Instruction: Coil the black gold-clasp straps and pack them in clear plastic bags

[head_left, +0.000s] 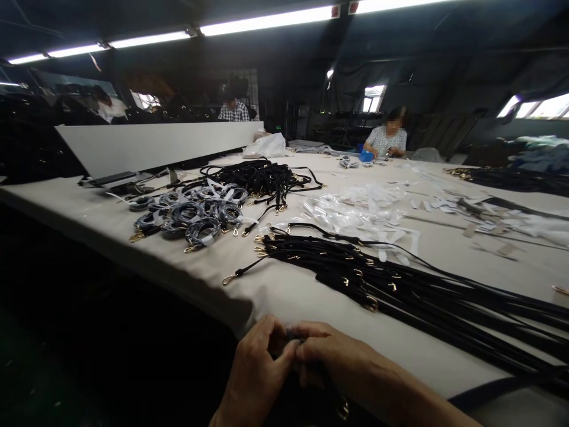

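Close in front of me, at the table's near edge, my left hand and my right hand meet with fingertips and thumbs pinched together. Between them shows a small dark piece of a black strap, mostly covered by the fingers. A gold clasp hangs in shadow below my right wrist. Just beyond the hands lies a long bundle of black straps with gold snap hooks, stretching off to the right. One strap end with a gold hook sticks out leftward from it.
Coiled, wrapped straps are heaped at the left, before a tangled pile of black straps. Clear plastic bags and paper scraps lie mid-table. A white panel stands behind. Across the table a co-worker sits near a blue box.
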`<state>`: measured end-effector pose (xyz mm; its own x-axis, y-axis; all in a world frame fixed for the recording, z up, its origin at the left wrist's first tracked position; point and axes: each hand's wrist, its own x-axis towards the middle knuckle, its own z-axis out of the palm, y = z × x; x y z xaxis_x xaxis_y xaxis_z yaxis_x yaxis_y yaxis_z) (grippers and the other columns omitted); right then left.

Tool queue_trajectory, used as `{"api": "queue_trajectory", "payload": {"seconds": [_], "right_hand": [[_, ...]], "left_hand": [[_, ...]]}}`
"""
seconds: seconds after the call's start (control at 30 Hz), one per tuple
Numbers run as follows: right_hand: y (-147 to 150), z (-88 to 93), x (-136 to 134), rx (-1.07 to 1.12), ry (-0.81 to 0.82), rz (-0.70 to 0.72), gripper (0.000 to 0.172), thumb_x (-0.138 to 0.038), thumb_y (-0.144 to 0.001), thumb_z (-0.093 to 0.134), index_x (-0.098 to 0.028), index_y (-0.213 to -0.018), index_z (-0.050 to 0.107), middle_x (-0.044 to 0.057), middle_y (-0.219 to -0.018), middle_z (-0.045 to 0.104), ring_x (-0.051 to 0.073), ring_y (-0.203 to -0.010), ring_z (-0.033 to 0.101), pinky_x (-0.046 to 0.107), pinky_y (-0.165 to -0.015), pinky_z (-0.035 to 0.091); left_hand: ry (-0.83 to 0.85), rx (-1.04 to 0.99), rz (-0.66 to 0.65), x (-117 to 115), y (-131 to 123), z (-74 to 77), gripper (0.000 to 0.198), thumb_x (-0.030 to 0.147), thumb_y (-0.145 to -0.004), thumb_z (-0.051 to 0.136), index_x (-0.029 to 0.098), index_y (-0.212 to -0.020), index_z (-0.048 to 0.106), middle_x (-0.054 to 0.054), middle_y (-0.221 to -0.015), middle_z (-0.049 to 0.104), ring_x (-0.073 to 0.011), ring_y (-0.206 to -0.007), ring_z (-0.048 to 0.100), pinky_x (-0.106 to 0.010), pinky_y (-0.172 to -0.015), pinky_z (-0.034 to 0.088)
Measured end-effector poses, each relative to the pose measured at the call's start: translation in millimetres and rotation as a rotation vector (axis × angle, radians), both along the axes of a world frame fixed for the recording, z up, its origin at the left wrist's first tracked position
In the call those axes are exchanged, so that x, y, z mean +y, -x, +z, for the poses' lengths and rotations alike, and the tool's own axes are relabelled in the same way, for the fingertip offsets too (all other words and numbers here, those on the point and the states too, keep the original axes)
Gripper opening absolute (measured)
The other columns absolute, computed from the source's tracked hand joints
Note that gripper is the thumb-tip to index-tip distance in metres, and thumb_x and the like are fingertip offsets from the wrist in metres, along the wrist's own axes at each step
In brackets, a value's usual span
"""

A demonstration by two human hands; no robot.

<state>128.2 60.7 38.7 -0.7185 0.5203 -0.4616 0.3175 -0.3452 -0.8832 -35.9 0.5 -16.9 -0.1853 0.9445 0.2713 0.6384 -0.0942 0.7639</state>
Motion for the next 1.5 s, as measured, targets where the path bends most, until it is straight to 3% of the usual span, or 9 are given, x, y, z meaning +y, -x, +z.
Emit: {"api": "queue_trajectory", "payload": {"seconds": [0.13, 0.33, 0.43, 0.6, 0.93, 1.17, 1.3, 1.4, 1.5], "right_hand": [[5, -8.0, 7, 0.132, 0.072, 0.121, 0.044, -0.009, -0.056, 0.053, -0.015, -0.098, 0.066, 0.0, -0.081, 0.065, 0.011, -0.065, 0.06, 0.02, -0.061, 0.046], [13, -14.6, 5, 0.212, 0.051, -0.019, 0.03, -0.012, -0.061, 0.06, -0.014, -0.09, 0.069, -0.001, -0.078, 0.065, 0.014, -0.075, 0.062, 0.024, -0.072, 0.049], [17, -22.5, 4, 0.224, -0.055, -0.073, 0.036, -0.01, -0.063, 0.056, -0.015, -0.096, 0.069, -0.001, -0.082, 0.066, 0.014, -0.079, 0.062, 0.023, -0.073, 0.048], [7, -35.2, 3, 0.05, -0.07, -0.024, 0.042, -0.013, -0.064, 0.061, -0.015, -0.106, 0.063, 0.003, -0.096, 0.068, 0.014, -0.069, 0.065, 0.024, -0.059, 0.052], [-49, -38.9, -11, 0.077, 0.113, 0.039, 0.052, -0.064, -0.082, 0.064, -0.016, -0.101, 0.061, -0.003, -0.064, 0.059, 0.006, -0.042, 0.043, 0.016, -0.042, 0.032], [-23, -8.2, -24, -0.425, -1.017, 0.195, 0.021, -0.02, -0.094, 0.046, -0.017, -0.092, 0.066, 0.007, -0.083, 0.073, 0.021, -0.07, 0.066, 0.028, -0.06, 0.039], [-4, -3.4, -26, -0.615, -1.274, 0.365, 0.031, 0.001, -0.08, 0.045, -0.013, -0.101, 0.064, 0.014, -0.093, 0.073, 0.026, -0.074, 0.069, 0.031, -0.057, 0.035], [6, -11.5, -19, -0.418, -1.108, 0.217, 0.018, -0.008, -0.086, 0.047, -0.015, -0.091, 0.063, 0.01, -0.087, 0.072, 0.02, -0.07, 0.065, 0.028, -0.058, 0.037], [10, -23.0, -10, -0.11, -0.431, 0.002, 0.026, -0.035, -0.095, 0.047, -0.017, -0.078, 0.056, -0.001, -0.061, 0.061, 0.008, -0.042, 0.044, 0.021, -0.042, 0.031]], "left_hand": [[-0.076, 0.109, -0.011, -5, 2, -2.7, 0.017, 0.021, -0.089, 0.059, 0.022, -0.073, 0.058, 0.001, -0.067, 0.064, -0.0153, -0.06, 0.063, -0.023, -0.059, 0.043], [-0.265, 0.298, -0.018, -15, -5, -0.6, 0.011, 0.016, -0.088, 0.056, 0.022, -0.081, 0.06, -0.004, -0.081, 0.068, -0.0174, -0.069, 0.067, -0.023, -0.063, 0.046], [-0.17, 0.227, -0.086, -14, -4, 0.5, 0.014, 0.015, -0.092, 0.049, 0.021, -0.098, 0.06, -0.01, -0.109, 0.068, -0.0199, -0.09, 0.07, -0.024, -0.076, 0.05], [0.053, 0.046, -0.188, -7, 11, 3.5, 0.019, 0.019, -0.096, 0.041, 0.022, -0.084, 0.055, -0.002, -0.079, 0.06, -0.017, -0.07, 0.062, -0.025, -0.067, 0.047], [0.016, -0.143, -0.107, -4, 19, 3.7, 0.018, 0.023, -0.093, 0.049, 0.022, -0.077, 0.054, -0.002, -0.085, 0.065, -0.0169, -0.076, 0.062, -0.025, -0.072, 0.047], [-0.152, 0.011, -0.005, -8, 6, -1.0, 0.015, 0.021, -0.091, 0.055, 0.022, -0.076, 0.059, -0.011, -0.113, 0.068, -0.021, -0.083, 0.071, -0.026, -0.07, 0.051], [-0.26, 0.093, 0.011, -19, -6, -9.9, 0.013, 0.017, -0.092, 0.054, 0.022, -0.083, 0.06, -0.011, -0.114, 0.069, -0.0215, -0.092, 0.073, -0.024, -0.077, 0.053], [-0.252, 0.15, -0.011, -27, -9, -20.4, 0.012, 0.016, -0.094, 0.054, 0.023, -0.09, 0.062, -0.011, -0.124, 0.067, -0.0197, -0.096, 0.073, -0.022, -0.082, 0.054], [-0.277, 0.187, -0.007, -31, -4, -27.8, 0.012, 0.015, -0.094, 0.052, 0.024, -0.091, 0.059, -0.01, -0.129, 0.065, -0.0202, -0.105, 0.071, -0.023, -0.086, 0.055]]}}
